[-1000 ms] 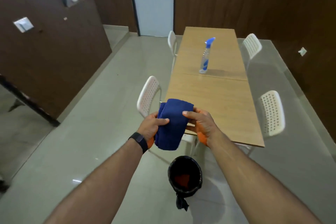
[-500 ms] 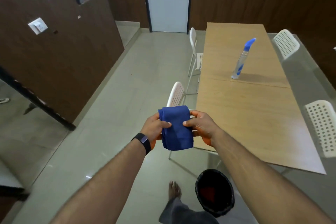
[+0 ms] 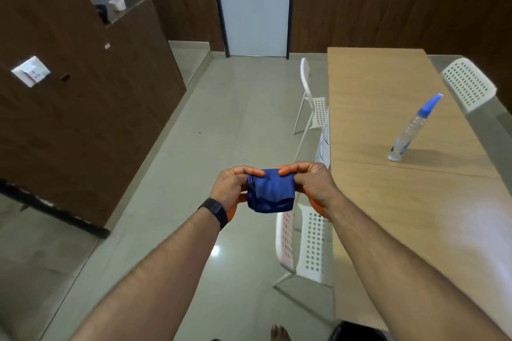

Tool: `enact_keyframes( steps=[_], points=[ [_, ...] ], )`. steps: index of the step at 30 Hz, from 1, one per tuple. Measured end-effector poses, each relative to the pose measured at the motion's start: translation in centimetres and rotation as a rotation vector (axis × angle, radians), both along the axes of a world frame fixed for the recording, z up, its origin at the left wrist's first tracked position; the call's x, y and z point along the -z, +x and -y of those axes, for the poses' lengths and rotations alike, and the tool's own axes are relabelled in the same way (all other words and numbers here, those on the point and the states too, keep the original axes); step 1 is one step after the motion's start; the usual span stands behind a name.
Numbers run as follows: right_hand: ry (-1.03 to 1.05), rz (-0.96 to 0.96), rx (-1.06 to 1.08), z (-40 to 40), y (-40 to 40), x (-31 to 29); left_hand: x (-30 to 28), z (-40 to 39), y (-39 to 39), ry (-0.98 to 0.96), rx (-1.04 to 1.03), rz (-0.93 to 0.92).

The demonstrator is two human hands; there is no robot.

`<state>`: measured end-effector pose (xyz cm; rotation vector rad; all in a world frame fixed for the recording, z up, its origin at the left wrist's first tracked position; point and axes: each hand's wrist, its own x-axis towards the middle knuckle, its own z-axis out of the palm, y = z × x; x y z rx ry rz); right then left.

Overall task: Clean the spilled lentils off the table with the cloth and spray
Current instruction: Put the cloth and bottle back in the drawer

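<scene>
Blue cloth (image 3: 270, 191) bunched, held in air left of table (image 3: 415, 202), above back of nearest white chair (image 3: 304, 243). Left hand (image 3: 231, 188) grips cloth's left end, fingers curled round it; right hand (image 3: 310, 185) grips right end likewise (orange stain shows on both palms). Black band (image 3: 214, 212) on left wrist. Spray bottle (image 3: 412, 127) stands on table, well beyond cloth, blue nozzle uppermost. No lentils discernible on tabletop. Black bin (image 3: 357, 332) at table's near edge, mostly cut off.
</scene>
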<state>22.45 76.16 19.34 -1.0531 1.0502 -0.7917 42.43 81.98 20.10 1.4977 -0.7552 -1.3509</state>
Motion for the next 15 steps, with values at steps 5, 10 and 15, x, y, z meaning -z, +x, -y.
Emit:
enact_keyframes(
  steps=[5, 10, 15],
  points=[
    [0.059, 0.054, 0.075, 5.8, 4.2, 1.9, 1.1, 6.4, 4.7, 0.033, -0.009, -0.14],
    [0.089, 0.072, 0.168, 11.1, 9.2, 3.1, 2.8, 13.8, 10.2, -0.01, 0.122, -0.056],
    [0.195, 0.01, 0.197, 16.9, 15.8, 3.8, 2.6, 22.4, 17.3, -0.011, 0.275, -0.073]
  ],
)
